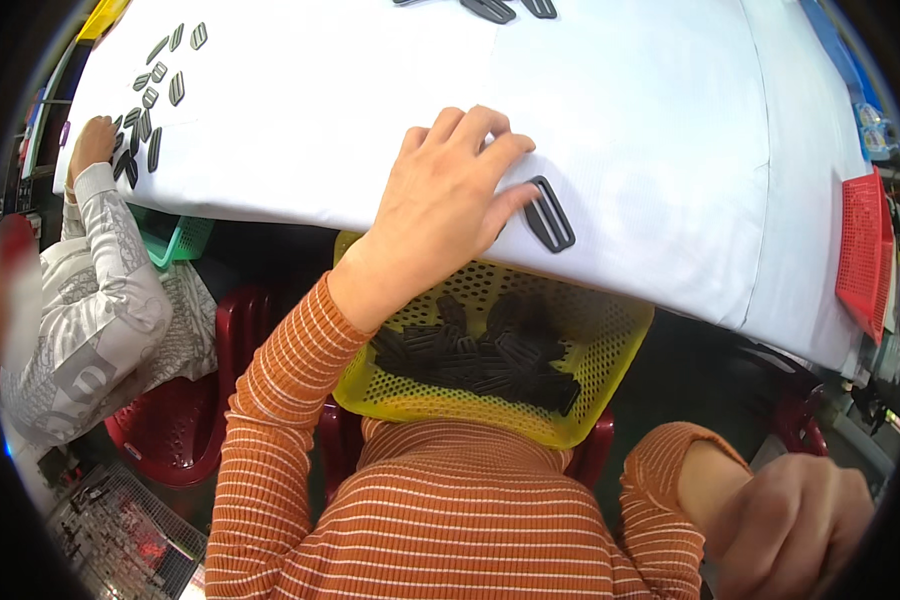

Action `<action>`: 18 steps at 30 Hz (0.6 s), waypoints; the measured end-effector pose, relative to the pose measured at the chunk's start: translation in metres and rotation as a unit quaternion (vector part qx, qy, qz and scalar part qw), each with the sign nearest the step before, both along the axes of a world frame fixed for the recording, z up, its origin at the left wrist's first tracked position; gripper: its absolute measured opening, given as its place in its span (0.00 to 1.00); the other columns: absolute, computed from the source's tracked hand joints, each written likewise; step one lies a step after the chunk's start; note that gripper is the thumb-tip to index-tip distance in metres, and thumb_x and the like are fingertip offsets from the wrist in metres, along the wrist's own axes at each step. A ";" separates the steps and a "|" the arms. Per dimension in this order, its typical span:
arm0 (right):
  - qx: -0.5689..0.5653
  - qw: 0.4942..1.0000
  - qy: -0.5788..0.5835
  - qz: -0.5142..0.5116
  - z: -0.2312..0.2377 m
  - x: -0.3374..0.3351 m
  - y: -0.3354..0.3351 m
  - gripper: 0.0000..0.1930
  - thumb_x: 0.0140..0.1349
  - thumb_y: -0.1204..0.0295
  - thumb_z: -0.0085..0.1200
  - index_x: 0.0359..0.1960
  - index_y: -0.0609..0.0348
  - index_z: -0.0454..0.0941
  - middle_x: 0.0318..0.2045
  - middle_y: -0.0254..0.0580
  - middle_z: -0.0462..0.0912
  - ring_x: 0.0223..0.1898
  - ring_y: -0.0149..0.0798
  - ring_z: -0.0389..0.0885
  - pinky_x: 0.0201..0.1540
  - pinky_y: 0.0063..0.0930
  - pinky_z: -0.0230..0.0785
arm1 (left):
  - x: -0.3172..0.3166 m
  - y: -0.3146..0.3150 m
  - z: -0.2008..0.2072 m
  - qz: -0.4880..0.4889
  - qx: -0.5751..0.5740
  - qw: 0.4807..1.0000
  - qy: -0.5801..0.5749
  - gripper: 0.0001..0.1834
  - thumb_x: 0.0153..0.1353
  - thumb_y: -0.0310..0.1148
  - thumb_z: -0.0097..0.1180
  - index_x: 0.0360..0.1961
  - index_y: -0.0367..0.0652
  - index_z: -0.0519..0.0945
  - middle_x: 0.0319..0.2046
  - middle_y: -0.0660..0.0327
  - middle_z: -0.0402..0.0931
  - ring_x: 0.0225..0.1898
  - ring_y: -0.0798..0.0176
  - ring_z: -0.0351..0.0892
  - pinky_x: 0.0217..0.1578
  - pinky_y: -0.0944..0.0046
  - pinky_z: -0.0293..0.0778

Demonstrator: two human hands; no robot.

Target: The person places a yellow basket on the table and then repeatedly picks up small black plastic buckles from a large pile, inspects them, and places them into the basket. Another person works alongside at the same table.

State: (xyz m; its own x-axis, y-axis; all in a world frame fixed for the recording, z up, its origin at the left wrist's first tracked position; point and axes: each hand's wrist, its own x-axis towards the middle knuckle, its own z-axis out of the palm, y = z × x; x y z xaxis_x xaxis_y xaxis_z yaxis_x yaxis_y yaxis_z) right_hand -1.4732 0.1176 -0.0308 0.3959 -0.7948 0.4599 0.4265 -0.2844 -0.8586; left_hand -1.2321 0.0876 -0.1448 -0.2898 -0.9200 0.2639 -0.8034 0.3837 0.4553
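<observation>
A black strap slider buckle [550, 215] lies on the white-covered table near its front edge. Over the table just left of it is my left hand [445, 185], palm down, fingers bent but apart. Its thumb tip is at the buckle's left side, and nothing shows gripped in it. Low at the right, away from the table, my right hand [795, 520] is curled closed and slightly blurred; whatever it may hold is hidden. Between my body and the table sits a yellow perforated basket [600, 370] containing many black buckles [470, 350].
At the far left, another person's hand [94, 145] is beside scattered black buckles [150, 97]. More buckles [488, 10] lie at the table's far side. A red basket [863, 255] stands at the right edge, a green basket [185, 240] below the table's left, near a red chair [170, 430].
</observation>
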 end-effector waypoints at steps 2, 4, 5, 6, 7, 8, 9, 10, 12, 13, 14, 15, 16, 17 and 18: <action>0.013 1.000 0.000 0.002 -0.001 0.003 0.003 0.12 0.60 0.70 0.58 0.45 0.55 0.84 0.35 0.39 0.79 0.36 0.41 0.77 0.42 0.35 0.68 | -0.001 0.006 -0.001 -0.005 0.002 1.000 0.022 0.22 0.52 0.42 0.69 0.46 0.45 0.82 0.43 0.60 0.76 0.45 0.58 0.73 0.47 0.57 0.68; 0.024 1.000 0.006 -0.007 -0.005 0.005 0.003 0.13 0.61 0.70 0.58 0.47 0.55 0.83 0.36 0.40 0.78 0.36 0.41 0.76 0.42 0.34 0.68 | -0.002 0.010 -0.004 -0.004 -0.007 1.000 -0.003 0.34 0.45 0.52 0.73 0.49 0.43 0.80 0.43 0.59 0.75 0.44 0.58 0.72 0.46 0.57 0.66; 0.028 0.999 0.010 -0.011 -0.006 0.003 0.005 0.13 0.61 0.70 0.57 0.47 0.55 0.83 0.36 0.40 0.78 0.36 0.41 0.76 0.41 0.33 0.68 | -0.006 0.014 -0.002 0.007 0.002 1.000 -0.012 0.35 0.44 0.52 0.73 0.50 0.42 0.80 0.43 0.59 0.75 0.44 0.58 0.72 0.46 0.57 0.66; 0.034 0.999 0.018 -0.018 -0.007 0.002 0.005 0.14 0.61 0.70 0.57 0.48 0.55 0.83 0.36 0.40 0.78 0.36 0.41 0.76 0.41 0.33 0.68 | -0.010 0.018 0.000 0.018 0.010 1.000 -0.022 0.37 0.43 0.53 0.73 0.51 0.41 0.79 0.42 0.59 0.75 0.43 0.58 0.72 0.46 0.57 0.65; 0.037 0.998 0.036 -0.031 -0.010 0.000 0.006 0.14 0.62 0.70 0.57 0.49 0.55 0.83 0.36 0.41 0.77 0.36 0.41 0.76 0.41 0.32 0.67 | -0.014 0.022 0.000 0.024 0.015 0.999 -0.027 0.40 0.42 0.54 0.74 0.53 0.39 0.77 0.43 0.59 0.75 0.44 0.57 0.71 0.45 0.57 0.64; 0.043 0.996 0.056 -0.050 -0.011 -0.001 0.010 0.14 0.62 0.70 0.57 0.50 0.55 0.83 0.36 0.41 0.77 0.36 0.40 0.75 0.41 0.32 0.67 | -0.016 0.023 -0.001 0.028 0.010 0.999 -0.031 0.40 0.42 0.54 0.74 0.53 0.39 0.77 0.44 0.59 0.74 0.45 0.57 0.71 0.45 0.57 0.64; 0.049 0.993 0.083 -0.072 -0.013 -0.002 0.009 0.15 0.62 0.70 0.56 0.50 0.55 0.82 0.36 0.41 0.77 0.35 0.40 0.75 0.40 0.31 0.67 | -0.018 0.024 -0.003 0.031 0.005 0.999 -0.035 0.40 0.42 0.53 0.74 0.53 0.40 0.77 0.44 0.59 0.74 0.45 0.57 0.70 0.45 0.57 0.64; 0.051 0.986 0.122 -0.103 -0.017 0.000 0.007 0.15 0.63 0.70 0.56 0.51 0.55 0.82 0.37 0.42 0.77 0.35 0.40 0.75 0.40 0.31 0.67 | -0.018 0.024 -0.004 0.034 0.000 0.999 -0.038 0.39 0.42 0.53 0.73 0.53 0.41 0.77 0.44 0.59 0.74 0.45 0.57 0.70 0.45 0.57 0.64; 0.064 0.960 0.221 -0.160 -0.038 0.008 -0.004 0.16 0.63 0.70 0.56 0.52 0.55 0.82 0.37 0.42 0.76 0.35 0.40 0.75 0.39 0.30 0.67 | -0.011 0.019 -0.004 0.024 0.008 0.999 -0.036 0.37 0.43 0.51 0.74 0.53 0.44 0.79 0.45 0.60 0.74 0.46 0.59 0.70 0.46 0.57 0.65; 0.063 0.943 0.275 -0.175 -0.054 0.015 -0.009 0.16 0.63 0.70 0.56 0.53 0.55 0.81 0.37 0.42 0.76 0.35 0.40 0.74 0.39 0.29 0.67 | -0.006 0.018 -0.005 0.020 0.018 0.999 -0.032 0.36 0.43 0.50 0.74 0.53 0.45 0.79 0.45 0.61 0.74 0.46 0.59 0.70 0.46 0.58 0.65; 0.044 0.921 0.337 -0.189 -0.068 0.021 -0.012 0.17 0.64 0.70 0.55 0.54 0.54 0.81 0.37 0.43 0.76 0.35 0.39 0.74 0.39 0.29 0.67 | -0.003 0.013 -0.004 0.010 0.024 0.999 -0.024 0.35 0.44 0.49 0.74 0.53 0.46 0.79 0.46 0.61 0.74 0.46 0.59 0.71 0.46 0.58 0.66; 0.019 0.899 0.393 -0.195 -0.083 0.025 -0.015 0.17 0.64 0.70 0.55 0.55 0.54 0.81 0.38 0.43 0.75 0.35 0.39 0.74 0.38 0.28 0.67 | -0.002 0.009 -0.001 0.008 0.029 0.999 -0.018 0.33 0.45 0.46 0.73 0.53 0.47 0.81 0.46 0.62 0.74 0.46 0.60 0.71 0.46 0.58 0.67; -0.048 0.866 0.458 -0.196 -0.097 0.029 -0.014 0.17 0.64 0.70 0.55 0.55 0.54 0.81 0.38 0.43 0.75 0.35 0.39 0.74 0.38 0.28 0.66 | -0.002 0.006 0.002 0.004 0.038 0.999 -0.014 0.33 0.45 0.46 0.73 0.53 0.47 0.81 0.46 0.62 0.74 0.46 0.60 0.71 0.47 0.58 0.67; -0.136 0.820 0.516 -0.207 -0.108 0.032 -0.012 0.18 0.63 0.69 0.56 0.55 0.51 0.81 0.36 0.40 0.74 0.34 0.39 0.73 0.36 0.27 0.64 | 0.000 0.004 0.003 -0.001 0.047 0.999 -0.011 0.33 0.45 0.45 0.73 0.53 0.47 0.81 0.46 0.62 0.74 0.45 0.60 0.72 0.47 0.58 0.67; -0.223 0.763 0.568 -0.213 -0.113 0.036 -0.013 0.18 0.62 0.68 0.58 0.55 0.48 0.82 0.35 0.37 0.73 0.33 0.38 0.72 0.33 0.27 0.62 | 0.001 0.002 0.004 -0.006 0.056 0.998 -0.008 0.33 0.45 0.45 0.73 0.54 0.47 0.81 0.46 0.62 0.75 0.45 0.60 0.72 0.47 0.58 0.68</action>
State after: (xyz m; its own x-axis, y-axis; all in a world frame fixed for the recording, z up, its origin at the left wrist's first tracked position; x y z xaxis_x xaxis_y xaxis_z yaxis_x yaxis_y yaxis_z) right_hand -1.4375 0.1049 -0.1441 0.4900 -0.8276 0.2738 -0.7336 -0.5612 -0.3832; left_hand -1.2312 0.0892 -0.1410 -0.3035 -0.9400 0.1557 -0.8069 0.3404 0.4828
